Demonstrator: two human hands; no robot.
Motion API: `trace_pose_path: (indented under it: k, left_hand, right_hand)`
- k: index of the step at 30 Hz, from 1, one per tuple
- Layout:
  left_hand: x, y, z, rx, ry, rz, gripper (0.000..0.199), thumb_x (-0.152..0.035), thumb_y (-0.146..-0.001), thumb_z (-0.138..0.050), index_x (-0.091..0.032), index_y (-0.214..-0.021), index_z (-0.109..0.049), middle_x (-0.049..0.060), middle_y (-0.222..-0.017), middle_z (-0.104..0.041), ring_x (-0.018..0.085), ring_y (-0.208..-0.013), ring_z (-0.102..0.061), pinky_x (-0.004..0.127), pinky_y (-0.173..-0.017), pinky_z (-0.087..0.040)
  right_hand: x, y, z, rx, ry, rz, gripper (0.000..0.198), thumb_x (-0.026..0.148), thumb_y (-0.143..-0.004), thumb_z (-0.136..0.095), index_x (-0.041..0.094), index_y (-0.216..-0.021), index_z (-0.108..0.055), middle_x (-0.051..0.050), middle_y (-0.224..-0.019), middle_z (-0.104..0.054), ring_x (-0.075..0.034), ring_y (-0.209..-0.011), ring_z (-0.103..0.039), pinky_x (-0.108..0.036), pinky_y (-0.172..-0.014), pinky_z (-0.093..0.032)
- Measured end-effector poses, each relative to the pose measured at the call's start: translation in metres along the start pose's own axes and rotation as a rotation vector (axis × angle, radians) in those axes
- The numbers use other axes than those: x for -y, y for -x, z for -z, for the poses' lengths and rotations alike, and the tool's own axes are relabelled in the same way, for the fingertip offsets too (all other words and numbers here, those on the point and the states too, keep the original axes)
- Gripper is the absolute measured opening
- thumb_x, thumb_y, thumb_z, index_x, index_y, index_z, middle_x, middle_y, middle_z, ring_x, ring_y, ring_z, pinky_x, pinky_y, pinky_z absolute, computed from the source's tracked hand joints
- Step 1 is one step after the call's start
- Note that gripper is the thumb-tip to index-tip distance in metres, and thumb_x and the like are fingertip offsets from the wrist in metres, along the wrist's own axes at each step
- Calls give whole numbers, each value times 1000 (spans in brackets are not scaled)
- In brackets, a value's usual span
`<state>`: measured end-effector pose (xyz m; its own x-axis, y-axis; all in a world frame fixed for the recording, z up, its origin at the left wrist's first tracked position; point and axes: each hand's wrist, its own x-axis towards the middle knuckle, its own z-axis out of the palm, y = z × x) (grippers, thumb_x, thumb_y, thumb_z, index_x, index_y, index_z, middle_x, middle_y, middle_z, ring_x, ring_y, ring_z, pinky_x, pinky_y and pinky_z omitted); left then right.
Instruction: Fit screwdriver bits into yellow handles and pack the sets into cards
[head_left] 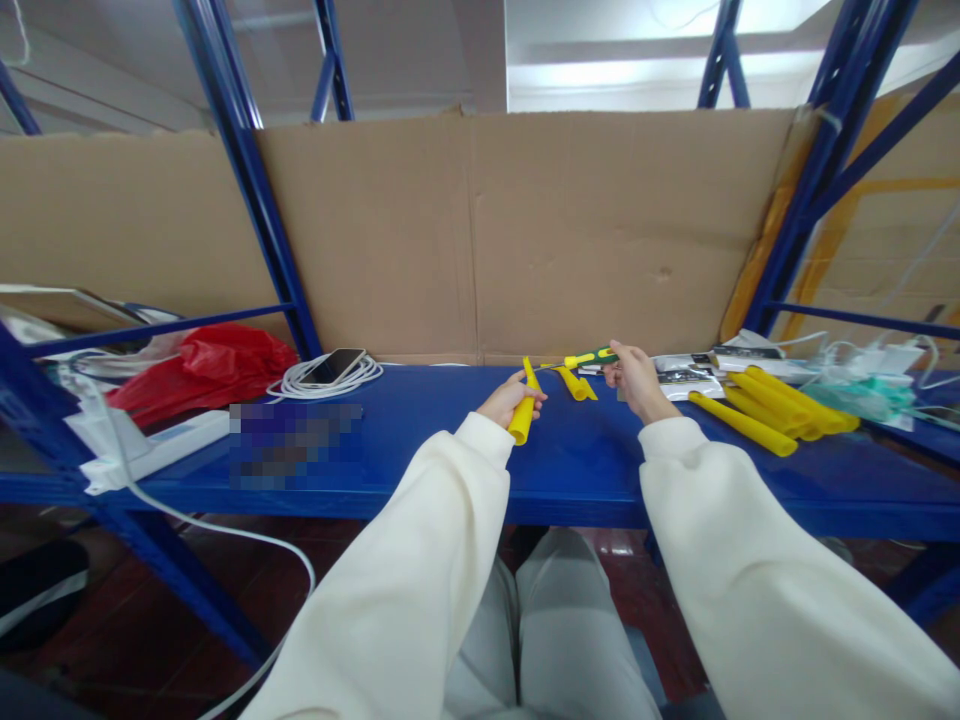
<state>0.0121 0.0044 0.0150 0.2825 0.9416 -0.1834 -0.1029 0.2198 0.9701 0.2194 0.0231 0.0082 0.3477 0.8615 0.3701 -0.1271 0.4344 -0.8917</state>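
Note:
My left hand (505,400) is closed around a yellow plastic tube piece (523,424), held tilted above the blue shelf. A screwdriver (592,357) with a yellow and green handle is in my right hand (634,380), fingers wrapped at the handle's end. Its thin shaft points left toward the upper part of the yellow piece; whether the tip touches it I cannot tell. Just behind and between my hands, another yellow piece (576,385) with a flared end lies on the shelf.
Several yellow tubes (780,400) lie at right, near white packets (686,380) and a green-white bundle (870,400). To the left are a coiled white cable (360,375), a phone (335,366), a red bag (217,365) and a power strip (180,440). Cardboard (525,240) closes off the back.

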Motion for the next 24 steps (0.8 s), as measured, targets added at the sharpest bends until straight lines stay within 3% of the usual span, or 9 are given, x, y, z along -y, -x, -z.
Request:
trace_pose_path:
  k: [6,12,24]
  left_hand:
    - [-1,2,-1,-15,15,-12,71,7,-82,-42,-22,-145,-28,1,-74,-60,7,-42,-46,17,-40,-37]
    - [-1,4,-2,-35,19,-11,70,8,-82,-42,-21,-144,-29,0,-72,-59,7,-41,-45,17,-39,-37]
    - [0,2,-1,-28,-4,-8,71,5,-83,-42,-23,-147,-26,3,-77,-62,7,-43,-46,17,-41,-38]
  right_hand:
    - [3,3,0,91,-21,19,41,57,-74,-72,19,-78,-58,5,-44,-52,-7,-34,-44,-16,-33,-31]
    - [6,5,0,185,-109,-14,36,48,-73,-77,20,-73,-54,4,-52,-59,-6,-43,-51,-16,-42,-42]
    - [-2,-2,2,10,-4,-2,39,47,-72,-77,21,-68,-47,8,-43,-48,-6,-34,-40,-17,-32,-32]
